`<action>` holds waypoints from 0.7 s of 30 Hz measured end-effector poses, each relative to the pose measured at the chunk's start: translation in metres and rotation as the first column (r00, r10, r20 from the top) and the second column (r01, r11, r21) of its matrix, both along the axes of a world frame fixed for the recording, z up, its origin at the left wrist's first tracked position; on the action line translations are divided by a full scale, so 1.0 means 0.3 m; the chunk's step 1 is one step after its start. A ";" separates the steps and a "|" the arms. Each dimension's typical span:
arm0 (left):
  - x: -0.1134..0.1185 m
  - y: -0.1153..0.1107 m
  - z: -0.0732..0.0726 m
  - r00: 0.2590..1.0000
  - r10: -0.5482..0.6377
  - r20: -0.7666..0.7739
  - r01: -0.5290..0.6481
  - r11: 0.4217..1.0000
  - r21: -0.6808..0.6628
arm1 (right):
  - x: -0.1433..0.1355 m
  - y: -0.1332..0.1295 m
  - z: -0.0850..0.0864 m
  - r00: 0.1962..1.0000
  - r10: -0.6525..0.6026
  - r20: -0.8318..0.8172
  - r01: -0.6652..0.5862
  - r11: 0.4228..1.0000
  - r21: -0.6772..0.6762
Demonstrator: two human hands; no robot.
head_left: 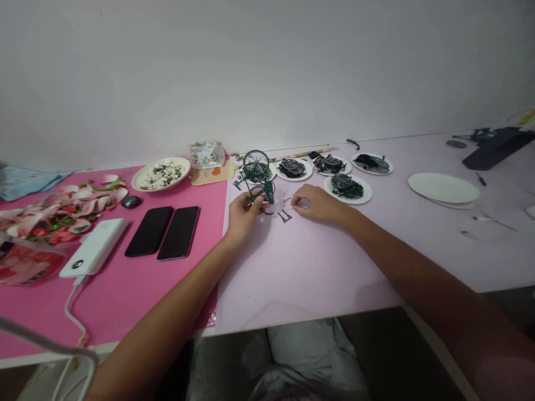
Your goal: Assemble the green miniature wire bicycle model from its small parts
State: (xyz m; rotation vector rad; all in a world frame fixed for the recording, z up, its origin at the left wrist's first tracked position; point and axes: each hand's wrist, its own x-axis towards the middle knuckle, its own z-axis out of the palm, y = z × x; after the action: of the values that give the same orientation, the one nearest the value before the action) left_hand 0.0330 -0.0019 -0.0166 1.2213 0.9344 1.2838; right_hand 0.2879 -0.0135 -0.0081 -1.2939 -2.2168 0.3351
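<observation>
My left hand [243, 216] is closed round a dark green miniature bicycle [251, 192], which stands up from my fingers with one spoked wheel at the top. To its right, my right hand [311, 201] rests low over the table with thumb and fingertips curled together. Whatever may be between those fingertips is too small to make out. Between the two hands lie small dark green parts [285, 216], one of them forked, on the pale tabletop. Just behind my right hand is a white plate [365, 199] heaped with dark wheels and green parts.
More plates of dark wheels and parts, such as one plate [308, 175], line the wall. Stacked white plates [443, 188] and a black box-like object [497, 149] are at right. At left are two phones [179, 233], a power bank [94, 248], a bowl [161, 174] and petals [62, 211].
</observation>
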 end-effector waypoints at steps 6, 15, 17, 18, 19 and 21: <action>-0.001 0.009 -0.002 1.000 0.014 0.013 -0.014 1.000 -0.006 | -0.001 0.022 -0.033 0.999 0.038 0.037 -0.041 0.994 0.106; -0.001 0.009 -0.002 1.000 0.015 0.006 -0.015 1.000 -0.007 | -0.006 0.026 -0.040 0.995 0.029 0.099 -0.039 0.994 0.102; -0.002 0.009 -0.003 1.000 0.014 0.000 -0.014 1.000 -0.002 | -0.007 0.024 -0.036 0.994 0.021 0.106 -0.032 0.994 0.106; -0.002 0.010 -0.003 1.000 0.012 0.000 -0.012 1.000 -0.001 | -0.007 0.024 -0.035 0.994 0.019 0.110 -0.031 0.994 0.106; -0.002 0.010 -0.004 1.000 0.010 0.001 -0.010 1.000 -0.001 | -0.007 0.026 -0.035 0.993 0.019 0.112 -0.030 0.994 0.104; -0.002 0.011 -0.006 1.000 0.006 0.003 -0.006 1.000 -0.002 | -0.007 0.028 -0.036 0.993 0.015 0.116 -0.026 0.995 0.098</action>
State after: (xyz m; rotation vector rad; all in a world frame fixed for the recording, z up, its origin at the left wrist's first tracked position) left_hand 0.0324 0.0015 -0.0183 1.2159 0.9375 1.2891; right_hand 0.2857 -0.0050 -0.0188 -1.2665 -2.3128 0.1594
